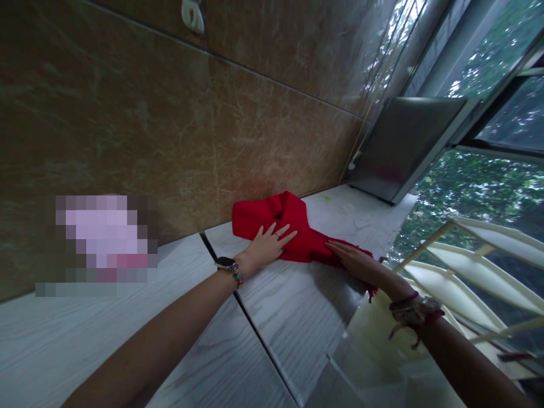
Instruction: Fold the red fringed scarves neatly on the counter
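Note:
A red fringed cloth, which looks like a scarf [293, 207], lies partly folded on the pale wood-grain surface [272, 317] against the tiled wall. My left hand [267, 246] rests on its wider part with the fingers spread. A watch, beaded bracelet and ring are on that arm and hand. Farther right, my right hand [351, 260] lies flat over the narrower stretch of the scarf, fingers extended, near the fringed end. Part of the cloth is hidden under both hands.
A blurred-out pink and white patch [106, 232] stands at the left by the wall. A grey metallic box-like appliance [403, 147] is at the far right end. Beyond the surface's right edge is a cream slatted rack [480, 272] by the window. A white hook [193, 17] is on the wall.

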`<state>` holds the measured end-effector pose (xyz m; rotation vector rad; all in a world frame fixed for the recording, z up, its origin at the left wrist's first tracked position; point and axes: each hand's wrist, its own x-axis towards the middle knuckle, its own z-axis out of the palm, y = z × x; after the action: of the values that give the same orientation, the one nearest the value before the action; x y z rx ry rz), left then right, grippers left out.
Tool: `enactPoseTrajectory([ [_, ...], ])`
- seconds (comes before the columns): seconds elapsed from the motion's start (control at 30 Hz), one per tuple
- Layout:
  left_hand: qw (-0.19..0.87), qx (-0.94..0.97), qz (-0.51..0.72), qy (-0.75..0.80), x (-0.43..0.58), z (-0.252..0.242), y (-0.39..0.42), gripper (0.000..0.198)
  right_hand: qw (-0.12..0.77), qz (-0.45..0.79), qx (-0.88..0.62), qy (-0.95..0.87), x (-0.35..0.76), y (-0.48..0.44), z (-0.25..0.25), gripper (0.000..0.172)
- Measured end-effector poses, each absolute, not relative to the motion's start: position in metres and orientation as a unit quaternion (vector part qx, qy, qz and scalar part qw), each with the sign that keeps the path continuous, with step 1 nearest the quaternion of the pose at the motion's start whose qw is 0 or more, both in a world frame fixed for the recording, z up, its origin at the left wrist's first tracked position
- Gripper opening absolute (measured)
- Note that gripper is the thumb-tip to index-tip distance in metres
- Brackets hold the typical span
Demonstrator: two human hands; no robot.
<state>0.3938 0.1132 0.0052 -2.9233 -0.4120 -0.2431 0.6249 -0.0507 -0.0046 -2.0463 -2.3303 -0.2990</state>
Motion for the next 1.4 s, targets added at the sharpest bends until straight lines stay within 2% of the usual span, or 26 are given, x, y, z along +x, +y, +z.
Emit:
enactPoseTrajectory([
  [0.47,0.099,-0.972,-0.079,-0.197,0.396,0.001,0.104,0.058,0.032,-0.119,-0.674,-0.729,0.643,-0.067,0.009,0.050],
  [0.53,0.111,-0.971,-0.099,-0.187,0.400,0.001,0.097,0.056,0.021,-0.087,-0.689,-0.719,0.641,-0.070,0.009,0.053],
  [0.67,0.124,-0.976,-0.128,-0.125,0.415,-0.003,0.083,0.071,-0.009,0.047,-0.718,-0.694,0.639,-0.065,0.018,0.055],
  [0.77,0.133,-0.972,-0.128,-0.145,0.427,-0.005,0.082,0.059,0.016,0.024,-0.774,-0.632,0.637,-0.047,0.027,0.045],
  [0.83,0.138,-0.969,-0.133,-0.153,0.431,-0.007,0.085,0.054,0.027,-0.024,-0.805,-0.593,0.631,-0.031,0.026,0.045],
  [0.93,0.151,-0.968,-0.139,-0.145,0.429,-0.010,0.092,0.049,0.008,-0.024,-0.805,-0.593,0.619,-0.011,0.011,0.041],
  [1.1,0.177,-0.966,-0.146,-0.119,0.416,-0.013,0.096,0.045,0.001,-0.024,-0.796,-0.605,0.602,-0.005,-0.010,0.039],
  [1.4,0.202,-0.966,-0.128,-0.095,0.380,-0.014,0.080,0.042,0.008,-0.019,-0.779,-0.626,0.582,-0.023,-0.008,0.039],
])
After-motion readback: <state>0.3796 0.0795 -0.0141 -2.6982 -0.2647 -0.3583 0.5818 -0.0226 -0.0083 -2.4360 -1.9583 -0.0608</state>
